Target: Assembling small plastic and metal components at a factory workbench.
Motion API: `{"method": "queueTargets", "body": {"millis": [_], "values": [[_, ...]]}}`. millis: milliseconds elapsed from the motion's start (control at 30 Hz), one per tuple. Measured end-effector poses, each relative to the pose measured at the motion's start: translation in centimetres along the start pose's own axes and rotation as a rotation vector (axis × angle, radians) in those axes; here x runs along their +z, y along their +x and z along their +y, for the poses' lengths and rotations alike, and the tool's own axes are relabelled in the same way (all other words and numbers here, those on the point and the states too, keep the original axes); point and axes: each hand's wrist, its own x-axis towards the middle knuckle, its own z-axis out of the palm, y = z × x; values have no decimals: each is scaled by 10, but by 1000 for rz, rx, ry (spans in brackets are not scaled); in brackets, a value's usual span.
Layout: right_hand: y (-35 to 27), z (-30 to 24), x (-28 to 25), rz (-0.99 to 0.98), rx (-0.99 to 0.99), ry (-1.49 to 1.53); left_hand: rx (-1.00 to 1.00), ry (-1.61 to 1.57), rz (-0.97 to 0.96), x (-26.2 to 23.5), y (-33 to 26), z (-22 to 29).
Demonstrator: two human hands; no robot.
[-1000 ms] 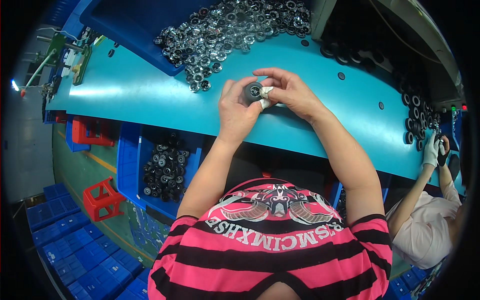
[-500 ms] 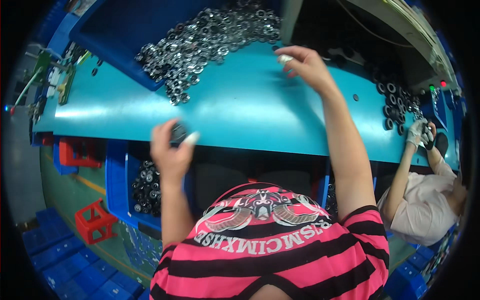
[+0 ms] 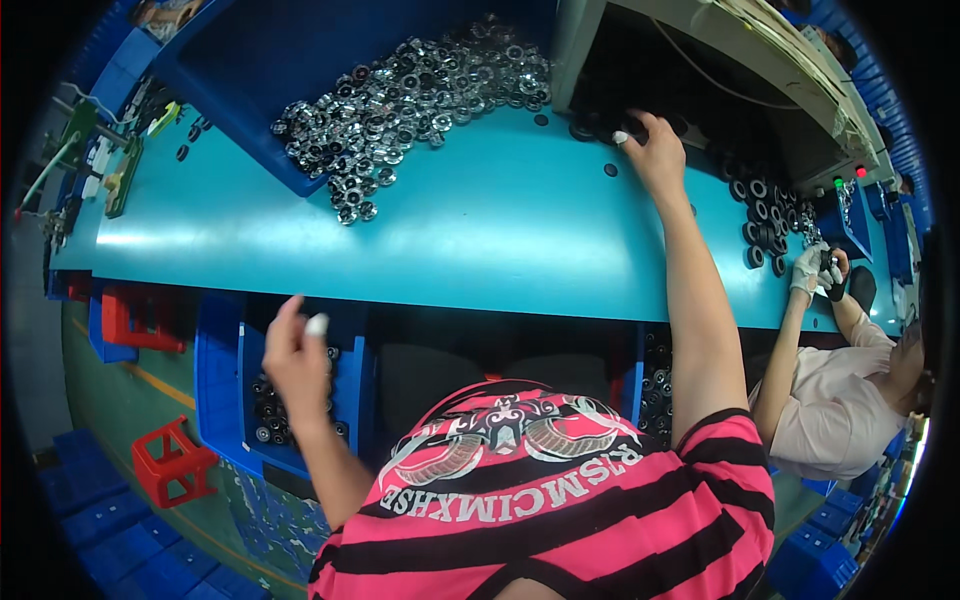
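Observation:
My left hand hovers off the table's front edge, over a blue bin of black and silver round parts. Its thumb, capped in white, stands apart from the fingers, and no part shows in them. My right hand reaches to the far side of the table, at the opening of a grey machine. Its white-capped thumb and fingers are spread beside dark round parts in the shadow; the fingertips are partly lost against them. A small black disc lies close to that thumb.
A large blue tray spills shiny silver rings onto the turquoise table. Black rings lie in a group at right, near a co-worker's gloved hand. A red stool stands on the floor at left.
My left hand has moved left and toward me, off the table, and the dark round part it held is gone from it. My right hand has moved right to the dark parts by the machine.

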Motion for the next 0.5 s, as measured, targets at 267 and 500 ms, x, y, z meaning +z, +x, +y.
{"method": "queueTargets", "body": {"millis": [267, 500], "values": [[-91, -206, -9, -376, -460, 738, -280, -1441, -660, 112, 27, 99], [-77, -250, 58, -675, -215, 1052, -367, -1785, -578, 92, 26, 40]]}}
